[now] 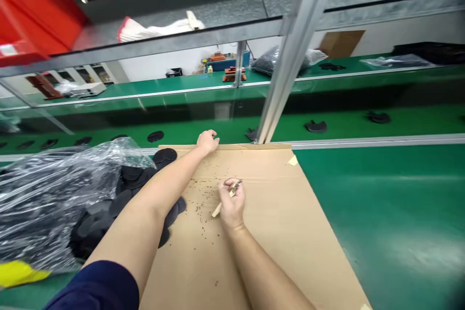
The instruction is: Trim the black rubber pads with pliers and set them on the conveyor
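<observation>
My left hand (208, 141) reaches over the far edge of the cardboard sheet (276, 232), beside the green belt. Its fingers are bent with a small gap at the thumb, and nothing shows in them. Above the middle of the cardboard, my right hand (232, 206) is closed round a pale wooden stick (217, 210) with a dark tip. Small dark specks (199, 208) lie scattered on the cardboard to its left. Round black discs (132, 177) are heaped under my left forearm, partly covered by a clear plastic bag (69, 189).
Spaced-out black pieces (155, 136) lie along the green belt (203, 126). A metal post (290, 58) rises at the cardboard's far edge. The overhead shelf (174, 34) carries a red bin (36, 9) and a white glove (156, 29).
</observation>
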`<act>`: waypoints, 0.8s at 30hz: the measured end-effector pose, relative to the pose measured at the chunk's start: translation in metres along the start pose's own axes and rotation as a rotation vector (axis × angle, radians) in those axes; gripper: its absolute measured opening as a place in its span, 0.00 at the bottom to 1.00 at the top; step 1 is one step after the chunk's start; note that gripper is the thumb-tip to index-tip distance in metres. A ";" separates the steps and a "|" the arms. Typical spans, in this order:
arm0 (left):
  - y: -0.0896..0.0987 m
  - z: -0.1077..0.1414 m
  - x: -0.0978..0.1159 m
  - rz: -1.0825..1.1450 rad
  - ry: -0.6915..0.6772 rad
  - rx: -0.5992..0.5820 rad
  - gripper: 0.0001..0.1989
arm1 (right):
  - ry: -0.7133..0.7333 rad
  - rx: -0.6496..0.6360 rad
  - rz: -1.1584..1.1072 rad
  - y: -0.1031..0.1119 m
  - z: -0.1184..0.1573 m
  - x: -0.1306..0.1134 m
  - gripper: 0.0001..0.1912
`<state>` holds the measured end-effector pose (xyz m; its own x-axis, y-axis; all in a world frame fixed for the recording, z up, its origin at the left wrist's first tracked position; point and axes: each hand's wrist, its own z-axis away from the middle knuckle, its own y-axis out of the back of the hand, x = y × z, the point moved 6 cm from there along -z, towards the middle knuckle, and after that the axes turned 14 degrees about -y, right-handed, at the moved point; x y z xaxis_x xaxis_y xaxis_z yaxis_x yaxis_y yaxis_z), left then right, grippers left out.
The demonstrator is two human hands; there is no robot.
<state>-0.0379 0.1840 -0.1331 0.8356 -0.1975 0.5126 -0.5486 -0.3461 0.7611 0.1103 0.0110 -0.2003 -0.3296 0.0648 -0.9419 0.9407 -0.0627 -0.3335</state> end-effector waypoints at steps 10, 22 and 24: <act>-0.107 -0.067 0.077 0.009 0.076 -0.195 0.17 | -0.091 0.080 -0.133 0.003 -0.003 0.001 0.12; -0.027 -0.024 0.066 0.292 0.101 0.239 0.09 | -0.131 0.093 -0.028 0.002 -0.007 0.007 0.22; 0.006 0.000 0.057 0.506 0.115 0.376 0.10 | -0.120 0.061 0.045 0.000 -0.007 0.005 0.26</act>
<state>0.0064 0.1704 -0.1000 0.4563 -0.3278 0.8273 -0.8098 -0.5383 0.2333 0.1095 0.0183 -0.2052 -0.2982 -0.0584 -0.9527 0.9492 -0.1233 -0.2896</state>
